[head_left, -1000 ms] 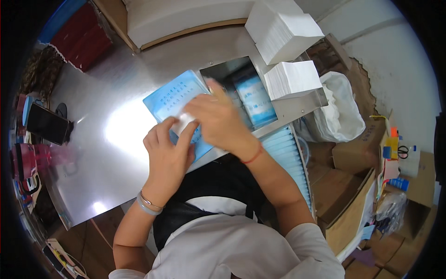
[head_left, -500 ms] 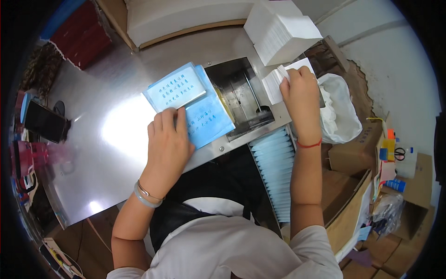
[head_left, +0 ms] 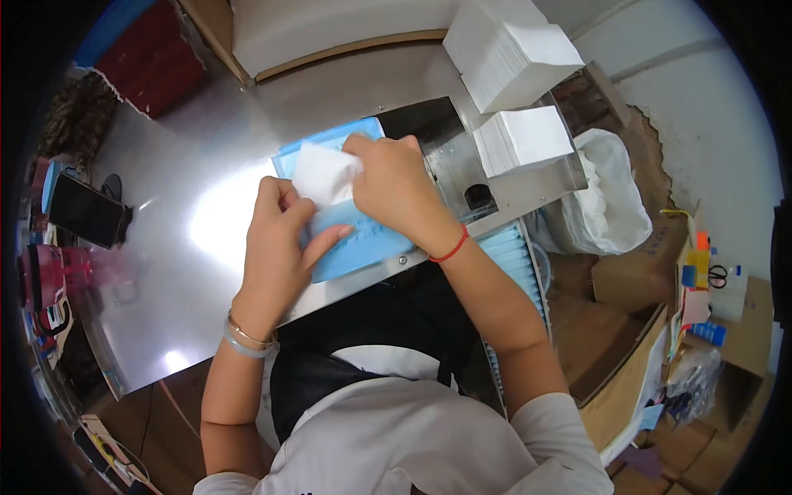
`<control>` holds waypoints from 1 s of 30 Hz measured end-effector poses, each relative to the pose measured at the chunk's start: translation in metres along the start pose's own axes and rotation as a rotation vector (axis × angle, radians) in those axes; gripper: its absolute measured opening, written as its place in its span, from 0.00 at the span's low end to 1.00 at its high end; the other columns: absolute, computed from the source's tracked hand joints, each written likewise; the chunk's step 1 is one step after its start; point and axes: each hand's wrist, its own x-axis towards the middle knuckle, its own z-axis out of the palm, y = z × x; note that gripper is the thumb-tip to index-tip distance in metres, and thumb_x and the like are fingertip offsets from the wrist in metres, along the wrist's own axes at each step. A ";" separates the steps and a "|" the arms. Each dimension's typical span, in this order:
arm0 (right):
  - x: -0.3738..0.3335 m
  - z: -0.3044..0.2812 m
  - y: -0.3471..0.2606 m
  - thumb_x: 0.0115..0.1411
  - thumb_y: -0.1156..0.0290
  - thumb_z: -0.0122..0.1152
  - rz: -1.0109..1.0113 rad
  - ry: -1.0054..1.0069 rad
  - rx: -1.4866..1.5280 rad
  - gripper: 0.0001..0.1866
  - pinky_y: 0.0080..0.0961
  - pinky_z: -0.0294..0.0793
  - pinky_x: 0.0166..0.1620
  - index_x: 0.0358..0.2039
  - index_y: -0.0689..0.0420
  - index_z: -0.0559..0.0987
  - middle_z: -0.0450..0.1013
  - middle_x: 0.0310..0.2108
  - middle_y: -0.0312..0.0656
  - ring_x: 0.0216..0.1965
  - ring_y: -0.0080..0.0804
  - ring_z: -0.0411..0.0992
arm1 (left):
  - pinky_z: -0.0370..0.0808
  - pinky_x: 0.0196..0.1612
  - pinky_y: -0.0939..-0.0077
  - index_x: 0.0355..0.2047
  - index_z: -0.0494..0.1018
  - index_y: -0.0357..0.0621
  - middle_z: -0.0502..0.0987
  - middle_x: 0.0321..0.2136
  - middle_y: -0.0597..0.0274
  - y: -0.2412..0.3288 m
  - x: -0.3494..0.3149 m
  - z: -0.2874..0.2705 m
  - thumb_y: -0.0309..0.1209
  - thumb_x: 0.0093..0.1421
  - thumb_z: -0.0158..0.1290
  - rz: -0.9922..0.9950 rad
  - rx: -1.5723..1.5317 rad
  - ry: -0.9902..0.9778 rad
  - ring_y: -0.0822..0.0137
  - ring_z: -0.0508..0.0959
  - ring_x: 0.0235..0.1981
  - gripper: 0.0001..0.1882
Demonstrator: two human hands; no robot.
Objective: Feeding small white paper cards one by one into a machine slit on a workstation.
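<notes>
A folded white tissue (head_left: 324, 172), smeared by motion, lies between my hands above blue printed plastic packets (head_left: 363, 247). My right hand (head_left: 396, 183) grips the tissue's right side, fingers bent over it. On the left, my left hand (head_left: 285, 227) curls its fingers at the packet's edge, the thumb reaching across the blue film; it seems to hold the packet there, though the contact is partly hidden. A short stack of white folded tissues (head_left: 528, 140) sits right of the dark recess (head_left: 458, 157) in the metal table (head_left: 181, 289).
Behind the short stack rises a taller tissue stack (head_left: 516, 62). A white-lined bin (head_left: 615, 194) stands at the right, near cardboard boxes (head_left: 639, 264). Blue packets fill a tray (head_left: 511, 256) below the table edge. A phone (head_left: 82, 210) stands at the far left.
My right hand has moved left from the short stack to the blue packets, bringing a white tissue. My left hand has shifted slightly, its thumb now spread over the packet. The view has tilted slightly.
</notes>
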 end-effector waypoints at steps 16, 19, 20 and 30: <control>-0.059 -0.069 0.088 0.54 0.75 0.62 0.102 0.634 -0.673 0.10 0.39 0.67 0.46 0.37 0.60 0.82 0.71 0.37 0.43 0.40 0.44 0.66 | 0.64 0.43 0.61 0.29 0.80 0.47 0.75 0.31 0.58 0.070 0.083 0.101 0.33 0.56 0.52 0.591 0.573 0.036 0.58 0.73 0.41 0.08; -0.061 -0.083 0.096 0.52 0.77 0.61 0.121 0.552 -0.525 0.12 0.39 0.68 0.47 0.38 0.62 0.82 0.71 0.38 0.45 0.41 0.46 0.67 | 0.65 0.43 0.59 0.30 0.78 0.43 0.74 0.36 0.54 0.059 0.067 0.101 0.30 0.54 0.53 0.585 0.530 0.011 0.56 0.72 0.42 0.07; -0.059 -0.092 0.092 0.50 0.79 0.61 0.068 0.555 -0.460 0.14 0.39 0.68 0.47 0.39 0.62 0.82 0.72 0.39 0.46 0.42 0.47 0.67 | 0.65 0.46 0.57 0.32 0.77 0.42 0.73 0.40 0.52 0.050 0.055 0.091 0.28 0.53 0.53 0.587 0.372 0.059 0.54 0.71 0.44 0.07; -0.064 -0.008 -0.023 0.54 0.70 0.57 -0.651 0.068 -0.185 0.16 0.51 0.62 0.62 0.44 0.56 0.80 0.74 0.47 0.47 0.50 0.44 0.72 | 0.57 0.58 0.50 0.47 0.73 0.47 0.59 0.63 0.45 -0.017 -0.005 0.002 0.30 0.37 0.69 0.349 0.395 0.046 0.44 0.61 0.59 0.33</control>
